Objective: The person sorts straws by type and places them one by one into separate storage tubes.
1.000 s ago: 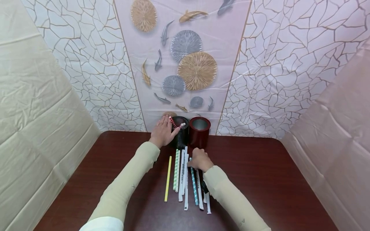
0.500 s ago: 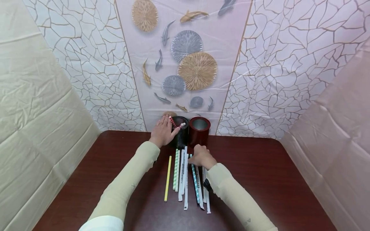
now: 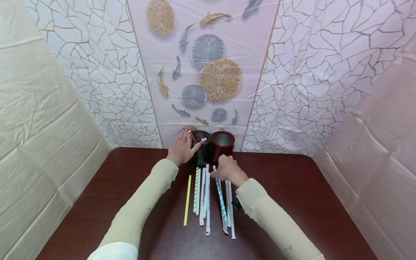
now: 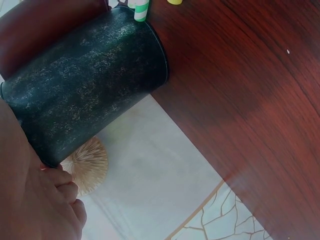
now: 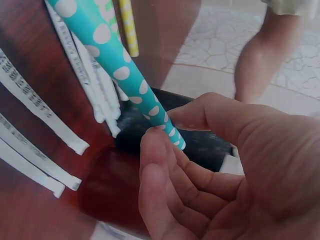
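Observation:
My right hand pinches a teal paper straw with white dots near its far end, between thumb and fingers. In the right wrist view the dotted straw slants down to the fingertips, tilted up off the table. My left hand grips the black canister at its rim, thumb over the near side. In the left wrist view its curled fingers meet the edge of the canister. A red dotted straw and some pale straw ends stick out of the canister. Their lower parts are hidden.
Right of the black canister stands a dark red canister. A yellow straw, green striped straws and several white paper-wrapped straws lie on the brown table. A patterned cloth hangs behind.
My right hand has moved away from me with the teal dotted straw, whose near end has shifted across a wrapped straw. The left hand has stayed at the black canister.

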### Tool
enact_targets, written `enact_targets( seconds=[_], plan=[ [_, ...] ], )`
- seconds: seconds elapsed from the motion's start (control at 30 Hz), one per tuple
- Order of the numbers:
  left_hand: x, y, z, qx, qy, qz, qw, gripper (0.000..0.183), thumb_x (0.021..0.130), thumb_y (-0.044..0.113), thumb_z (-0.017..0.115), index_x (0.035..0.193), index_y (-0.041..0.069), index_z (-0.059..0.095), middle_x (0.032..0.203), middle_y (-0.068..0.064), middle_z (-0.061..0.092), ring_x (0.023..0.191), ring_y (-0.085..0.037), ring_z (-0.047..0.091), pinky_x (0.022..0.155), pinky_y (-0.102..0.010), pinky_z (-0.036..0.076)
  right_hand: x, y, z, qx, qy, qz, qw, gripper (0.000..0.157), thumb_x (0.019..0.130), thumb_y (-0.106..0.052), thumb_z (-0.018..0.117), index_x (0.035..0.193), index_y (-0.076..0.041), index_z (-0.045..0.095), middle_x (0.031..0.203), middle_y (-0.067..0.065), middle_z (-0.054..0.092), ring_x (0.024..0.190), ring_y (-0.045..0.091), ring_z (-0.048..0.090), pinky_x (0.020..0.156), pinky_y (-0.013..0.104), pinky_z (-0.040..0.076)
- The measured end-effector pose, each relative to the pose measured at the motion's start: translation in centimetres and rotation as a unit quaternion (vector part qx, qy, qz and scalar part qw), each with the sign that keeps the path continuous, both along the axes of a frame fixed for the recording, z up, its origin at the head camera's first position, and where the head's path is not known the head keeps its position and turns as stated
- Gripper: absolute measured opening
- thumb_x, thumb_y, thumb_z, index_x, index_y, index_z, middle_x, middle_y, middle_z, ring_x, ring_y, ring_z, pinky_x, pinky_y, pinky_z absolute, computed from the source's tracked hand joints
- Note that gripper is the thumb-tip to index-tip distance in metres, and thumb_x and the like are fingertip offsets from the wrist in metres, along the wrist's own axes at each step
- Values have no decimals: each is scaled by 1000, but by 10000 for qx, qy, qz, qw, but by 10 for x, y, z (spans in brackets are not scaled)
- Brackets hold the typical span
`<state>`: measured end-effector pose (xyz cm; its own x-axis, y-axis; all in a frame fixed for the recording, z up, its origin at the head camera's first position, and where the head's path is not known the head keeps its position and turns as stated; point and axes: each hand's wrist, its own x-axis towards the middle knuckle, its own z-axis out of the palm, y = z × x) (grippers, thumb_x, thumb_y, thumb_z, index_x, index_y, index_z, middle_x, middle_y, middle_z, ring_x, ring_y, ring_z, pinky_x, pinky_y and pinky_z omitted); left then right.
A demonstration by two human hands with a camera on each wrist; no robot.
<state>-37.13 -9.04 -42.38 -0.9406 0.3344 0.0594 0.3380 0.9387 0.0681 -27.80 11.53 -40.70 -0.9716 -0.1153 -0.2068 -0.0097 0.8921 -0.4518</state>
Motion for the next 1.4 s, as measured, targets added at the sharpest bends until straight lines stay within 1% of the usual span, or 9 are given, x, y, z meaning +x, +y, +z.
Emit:
enact_targets(
  seconds=[0.13,0.3,0.43,0.6,0.8,0.9,1.07,1.2,1.4],
  plan=[
    [0,-1,1,-9,-31,17,10000,87,111,63,20,166,-5,17,177,-22,11,167,-35,11,135,-48,16,2,0,16,104,143,117,9998,32,94,-29,81,77,-9,63,60,4,54,58,22,59,57,32,47],
    [0,-1,0,-21,8,-3,10000,88,111,63,19,166,-6,18,177,-23,12,166,-35,12,135,-48,16,8,2,35,150,282,180,9993,45,94,-27,80,57,-14,57,49,-1,48,48,16,52,51,29,44],
    [0,0,0,-11,-5,-3,10000,87,111,63,20,166,-6,18,177,-23,12,166,-35,12,135,-48,16,14,4,51,190,562,353,9976,53,94,-26,80,48,-15,55,44,-4,44,42,13,47,47,26,39],
    [0,-1,0,4,-33,-3,10000,87,111,63,20,166,-5,17,177,-23,11,166,-35,12,135,-48,16,20,5,70,238,878,559,9943,60,96,-26,78,44,-18,47,41,-7,35,37,9,36,44,24,31],
    [0,-1,-1,21,-26,9,10000,88,111,63,20,166,-5,18,177,-22,11,166,-35,12,135,-48,16,22,7,92,188,1552,773,9847,58,94,-21,76,45,-20,45,43,-9,33,41,7,32,50,25,33],
    [0,0,0,21,-11,3,10000,87,111,63,20,166,-5,18,177,-23,11,166,-35,12,135,-48,16,21,8,103,66,2079,871,9742,45,91,-19,75,50,-18,54,46,-8,44,43,7,38,53,25,38],
    [0,1,0,0,27,-14,10000,87,111,63,21,166,-5,18,177,-23,13,166,-35,13,135,-47,17,18,9,122,-213,2658,739,9609,17,88,-20,76,74,-9,75,70,1,74,61,13,67,66,33,58],
    [0,1,0,-28,32,-7,10000,87,111,63,21,166,-5,18,177,-23,13,166,-35,13,135,-47,17,18,9,135,-459,2984,675,9509,16,88,-21,75,89,-6,80,84,6,81,78,19,78,78,39,63],
    [-1,1,0,-91,-3,18,10000,88,111,64,19,167,-4,17,177,-22,11,167,-34,11,135,-46,16,14,9,147,-868,3544,693,9285,17,90,-19,76,92,-2,78,84,10,81,77,21,79,76,38,64]
  ],
)
